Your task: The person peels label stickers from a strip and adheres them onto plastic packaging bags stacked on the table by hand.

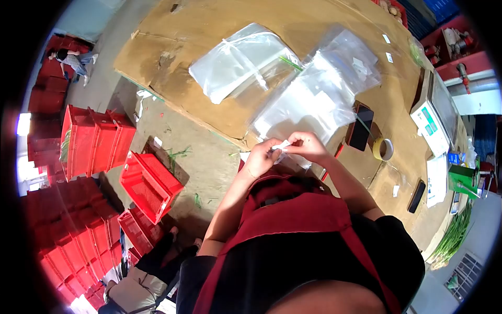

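My left hand (261, 158) and my right hand (309, 146) come together at the table edge in front of my red apron. Fingers of both hands pinch a small white piece (282, 144), paper or film; its exact kind is too small to make out. Just beyond my hands lies a pile of clear plastic bags (308, 107), some with white labels on them. A second stack of clear bags (230, 65) sits farther left. Close to my right hand are a smartphone (360, 128) and a roll of tape (383, 149).
A weighing scale (434, 118) stands on the right of the brown table (157, 31), with a black phone (416, 196) nearer. Spring onions (452, 235) lie at far right. Red crates (149, 186) fill the left floor. One person (138, 288) is near at lower left, another farther off.
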A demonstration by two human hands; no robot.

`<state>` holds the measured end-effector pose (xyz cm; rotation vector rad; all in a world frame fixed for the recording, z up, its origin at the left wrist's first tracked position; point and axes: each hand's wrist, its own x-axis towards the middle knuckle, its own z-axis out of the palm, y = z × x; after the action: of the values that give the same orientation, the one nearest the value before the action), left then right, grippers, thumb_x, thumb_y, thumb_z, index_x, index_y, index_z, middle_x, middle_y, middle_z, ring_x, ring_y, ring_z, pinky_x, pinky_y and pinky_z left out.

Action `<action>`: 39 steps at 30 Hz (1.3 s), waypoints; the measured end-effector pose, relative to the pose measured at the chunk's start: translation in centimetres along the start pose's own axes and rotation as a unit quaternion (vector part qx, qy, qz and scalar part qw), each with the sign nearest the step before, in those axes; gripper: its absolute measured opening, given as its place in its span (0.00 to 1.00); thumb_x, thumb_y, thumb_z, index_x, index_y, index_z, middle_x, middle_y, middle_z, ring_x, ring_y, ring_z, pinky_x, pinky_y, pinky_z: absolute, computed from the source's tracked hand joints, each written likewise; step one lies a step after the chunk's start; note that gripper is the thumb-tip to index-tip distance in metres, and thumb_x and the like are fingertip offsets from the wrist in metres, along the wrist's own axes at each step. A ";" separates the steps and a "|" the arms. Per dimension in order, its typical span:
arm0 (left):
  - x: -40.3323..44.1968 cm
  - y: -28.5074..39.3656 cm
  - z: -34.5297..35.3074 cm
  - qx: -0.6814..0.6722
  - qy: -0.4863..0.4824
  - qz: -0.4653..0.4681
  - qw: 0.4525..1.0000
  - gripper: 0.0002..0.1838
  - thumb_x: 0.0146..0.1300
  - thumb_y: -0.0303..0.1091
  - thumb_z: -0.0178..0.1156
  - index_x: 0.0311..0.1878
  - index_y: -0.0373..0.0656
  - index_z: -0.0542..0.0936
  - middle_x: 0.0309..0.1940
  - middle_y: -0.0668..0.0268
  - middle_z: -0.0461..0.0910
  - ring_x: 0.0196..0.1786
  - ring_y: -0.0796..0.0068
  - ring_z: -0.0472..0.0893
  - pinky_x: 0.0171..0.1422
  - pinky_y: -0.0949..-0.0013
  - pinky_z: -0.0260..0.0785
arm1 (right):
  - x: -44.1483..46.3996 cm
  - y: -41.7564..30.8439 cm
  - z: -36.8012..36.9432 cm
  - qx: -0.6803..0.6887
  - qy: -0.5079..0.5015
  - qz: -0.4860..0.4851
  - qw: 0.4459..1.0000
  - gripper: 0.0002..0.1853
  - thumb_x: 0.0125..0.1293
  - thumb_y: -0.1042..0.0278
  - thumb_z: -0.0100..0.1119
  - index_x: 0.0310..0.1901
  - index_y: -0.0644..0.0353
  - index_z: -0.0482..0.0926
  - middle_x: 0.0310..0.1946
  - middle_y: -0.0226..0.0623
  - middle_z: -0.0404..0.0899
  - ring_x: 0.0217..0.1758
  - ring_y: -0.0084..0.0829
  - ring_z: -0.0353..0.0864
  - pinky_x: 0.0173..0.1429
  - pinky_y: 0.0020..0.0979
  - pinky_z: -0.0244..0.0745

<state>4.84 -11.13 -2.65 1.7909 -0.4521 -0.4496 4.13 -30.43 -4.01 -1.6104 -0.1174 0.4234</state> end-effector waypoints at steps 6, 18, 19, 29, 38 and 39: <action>-0.3 -2.1 -1.0 0.189 0.055 -0.100 0.975 0.05 0.57 0.32 0.61 0.32 0.42 0.78 0.18 0.63 0.76 0.22 0.79 0.75 0.29 0.72 0.67 | 2.1 2.3 -1.8 -0.381 0.177 -0.080 0.904 0.15 0.48 0.61 0.67 0.34 0.59 0.78 0.24 0.36 0.78 0.28 0.27 0.78 0.38 0.27 0.69; -0.7 -1.9 -0.3 -0.050 0.059 -0.045 0.996 0.07 0.52 0.24 0.58 0.25 0.38 0.69 0.19 0.67 0.72 0.21 0.83 0.66 0.24 0.74 0.61 | 0.5 4.2 -3.4 -0.489 0.204 -0.251 0.810 0.07 0.44 0.67 0.62 0.21 0.53 0.73 0.30 0.28 0.74 0.37 0.31 0.72 0.52 0.37 0.60; -0.5 -1.5 -0.2 -0.025 0.043 -0.039 0.998 0.06 0.53 0.25 0.58 0.26 0.38 0.70 0.19 0.69 0.70 0.22 0.85 0.66 0.25 0.75 0.61 | 0.6 4.3 -3.3 -0.485 0.203 -0.257 0.811 0.07 0.44 0.67 0.62 0.21 0.53 0.73 0.30 0.28 0.74 0.37 0.31 0.72 0.52 0.37 0.60; -0.3 -2.3 -0.1 0.057 0.025 -0.005 0.998 0.06 0.50 0.27 0.59 0.28 0.37 0.72 0.19 0.62 0.69 0.23 0.78 0.69 0.29 0.71 0.64 | 0.5 4.1 -2.8 -0.480 0.198 -0.250 0.817 0.08 0.42 0.64 0.67 0.22 0.51 0.75 0.30 0.26 0.73 0.38 0.30 0.74 0.47 0.36 0.59; -0.9 -2.2 0.0 -0.052 0.098 -0.052 0.992 0.06 0.58 0.29 0.58 0.32 0.36 0.77 0.26 0.61 0.77 0.27 0.73 0.76 0.33 0.71 0.68 | -1.4 -2.4 -7.8 -0.354 0.499 -0.200 0.765 0.10 0.57 0.84 0.52 0.41 0.63 0.73 0.36 0.35 0.74 0.38 0.25 0.70 0.44 0.28 0.66; -0.9 -3.7 0.3 -0.085 0.060 -0.136 0.985 0.08 0.60 0.31 0.58 0.34 0.36 0.76 0.26 0.63 0.77 0.29 0.76 0.75 0.35 0.72 0.67 | -1.3 -3.1 -7.2 -0.303 0.528 -0.232 0.759 0.10 0.57 0.84 0.53 0.40 0.63 0.73 0.36 0.36 0.73 0.38 0.28 0.70 0.45 0.29 0.66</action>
<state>4.14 -9.97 -6.26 1.7073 -0.0817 -0.5491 5.93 -37.37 -0.56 -2.1430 0.2361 -1.0457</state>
